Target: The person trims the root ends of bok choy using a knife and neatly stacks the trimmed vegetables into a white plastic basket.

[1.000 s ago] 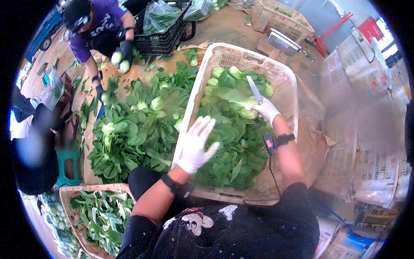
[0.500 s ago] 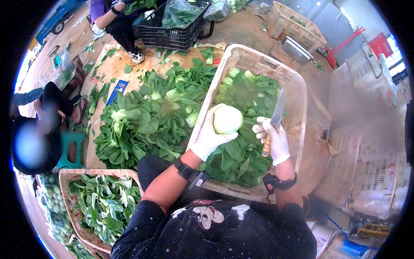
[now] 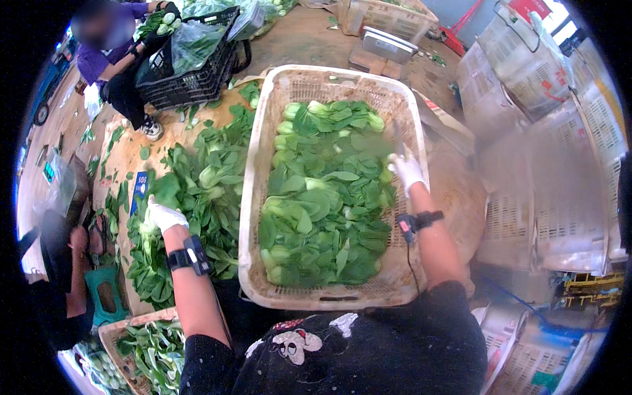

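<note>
bok choy looked deep green with pale chunky stems, right hand wrapped round a blurry knife, left hand at the heap, couldn't tell if gripping

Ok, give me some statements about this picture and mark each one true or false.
1. The right hand holds a knife. True.
2. The left hand is over the white crate. False: the left hand is at the pile of greens left of the white crate.
3. Leafy vegetables lie inside the white crate. True.
4. The black crate is to the right of the white one. False: the black crate is at the upper left.
5. The stool at the left is green. True.
</note>
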`<action>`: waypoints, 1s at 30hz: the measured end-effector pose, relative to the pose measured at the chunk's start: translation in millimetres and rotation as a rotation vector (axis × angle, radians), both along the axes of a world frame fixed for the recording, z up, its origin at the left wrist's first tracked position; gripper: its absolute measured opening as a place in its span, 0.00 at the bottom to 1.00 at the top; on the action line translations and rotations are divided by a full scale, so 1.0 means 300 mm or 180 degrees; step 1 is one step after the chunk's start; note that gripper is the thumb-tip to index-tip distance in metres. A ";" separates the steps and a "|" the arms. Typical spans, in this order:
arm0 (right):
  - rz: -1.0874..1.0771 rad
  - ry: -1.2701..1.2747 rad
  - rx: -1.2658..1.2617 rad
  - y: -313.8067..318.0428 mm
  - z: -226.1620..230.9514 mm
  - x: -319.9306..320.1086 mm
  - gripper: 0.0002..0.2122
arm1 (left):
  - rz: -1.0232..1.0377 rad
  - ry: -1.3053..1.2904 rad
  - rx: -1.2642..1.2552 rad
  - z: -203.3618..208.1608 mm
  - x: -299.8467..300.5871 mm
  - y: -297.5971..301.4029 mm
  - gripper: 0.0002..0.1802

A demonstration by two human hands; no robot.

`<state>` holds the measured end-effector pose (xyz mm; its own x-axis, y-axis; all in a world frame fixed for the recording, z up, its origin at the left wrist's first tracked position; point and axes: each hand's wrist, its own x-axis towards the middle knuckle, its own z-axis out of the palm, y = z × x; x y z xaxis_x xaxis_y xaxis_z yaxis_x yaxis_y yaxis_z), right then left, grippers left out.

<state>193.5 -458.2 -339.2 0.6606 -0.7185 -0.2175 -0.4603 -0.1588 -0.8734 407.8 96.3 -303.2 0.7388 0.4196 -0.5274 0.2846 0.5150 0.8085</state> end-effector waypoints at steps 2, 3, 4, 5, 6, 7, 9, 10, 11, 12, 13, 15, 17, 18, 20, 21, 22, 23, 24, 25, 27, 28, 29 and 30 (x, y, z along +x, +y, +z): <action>-0.0059 0.0393 -0.1074 0.002 -0.042 0.098 0.18 | 0.0068 -0.0662 0.0704 0.072 -0.066 -0.188 0.42; -0.0016 0.1078 -0.1863 -0.035 -0.048 0.145 0.16 | -0.0202 -0.1045 0.0757 0.137 -0.127 -0.300 0.38; -0.0081 0.1125 -0.1682 -0.095 -0.086 0.194 0.14 | -0.0581 -0.1178 0.1033 0.145 -0.166 -0.372 0.34; -0.0095 0.1236 -0.1595 -0.155 -0.137 0.212 0.15 | -0.0972 -0.1295 0.1302 0.135 -0.197 -0.437 0.32; -0.0065 0.1305 -0.1497 -0.204 -0.182 0.247 0.16 | -0.1403 -0.1422 0.1282 0.130 -0.226 -0.488 0.30; -0.0022 0.1367 -0.1406 -0.253 -0.221 0.291 0.17 | -0.1822 -0.1544 0.1262 0.114 -0.250 -0.531 0.29; 0.0341 0.1844 -0.0728 -0.348 -0.297 0.352 0.19 | -0.2328 -0.1763 0.0851 0.021 -0.295 -0.618 0.25; 0.0399 0.1932 -0.0440 -0.379 -0.325 0.356 0.20 | -0.2753 -0.1781 0.0677 0.025 -0.328 -0.653 0.25; 0.0448 0.2033 -0.0115 -0.398 -0.356 0.338 0.21 | -0.3205 -0.1769 0.0512 0.026 -0.362 -0.683 0.25; 0.0438 0.1786 0.0426 -0.339 -0.352 0.371 0.23 | -0.3332 -0.1622 0.0508 -0.007 -0.379 -0.669 0.24; 0.0485 0.1851 0.0502 -0.286 -0.339 0.402 0.21 | -0.3466 -0.1469 0.0490 -0.038 -0.387 -0.655 0.24; 0.0782 0.2544 0.0461 -0.317 -0.270 0.378 0.18 | -0.3552 -0.1273 0.0413 -0.052 -0.399 -0.673 0.23; 0.0808 0.2782 0.0496 -0.299 -0.210 0.359 0.16 | -0.3531 -0.1211 0.0394 -0.061 -0.395 -0.689 0.23; 0.0884 0.2831 0.0386 -0.231 -0.133 0.375 0.16 | -0.3529 -0.1157 0.0584 -0.053 -0.392 -0.679 0.21; 0.0826 0.2919 0.0492 -0.211 -0.074 0.354 0.15 | -0.3607 -0.1186 0.0553 -0.059 -0.389 -0.689 0.20; 0.1058 0.3000 0.0512 -0.230 -0.057 0.345 0.15 | -0.3651 -0.1195 0.0539 -0.059 -0.390 -0.694 0.20; 0.1044 0.2917 0.0488 -0.235 -0.050 0.318 0.15 | -0.3647 -0.1143 0.0515 -0.058 -0.397 -0.706 0.19; 0.1078 0.2834 0.0452 -0.176 0.032 0.313 0.16 | -0.3725 -0.1201 0.0583 -0.062 -0.405 -0.716 0.19; 0.1160 0.2779 0.0619 -0.170 0.082 0.286 0.16 | -0.3841 -0.1283 0.0615 -0.069 -0.416 -0.746 0.20; 0.1222 0.2721 0.0785 -0.171 0.120 0.256 0.15 | -0.3969 -0.1374 0.0636 -0.081 -0.430 -0.784 0.21; 0.1537 0.2239 0.0630 -0.159 0.130 0.204 0.15 | -0.4258 -0.1516 0.0900 -0.059 -0.477 -0.872 0.33; 0.1781 0.1811 0.0317 -0.138 0.114 0.170 0.14 | -0.4085 -0.1546 0.1020 -0.047 -0.507 -0.920 0.43; 0.1736 0.1626 0.0461 -0.120 0.126 0.132 0.12 | -0.3908 -0.2175 0.1992 -0.076 -0.513 -0.946 0.53; 0.1694 0.1441 0.0630 -0.068 0.166 0.099 0.11 | -0.3813 -0.2309 0.2807 -0.061 -0.530 -0.973 0.56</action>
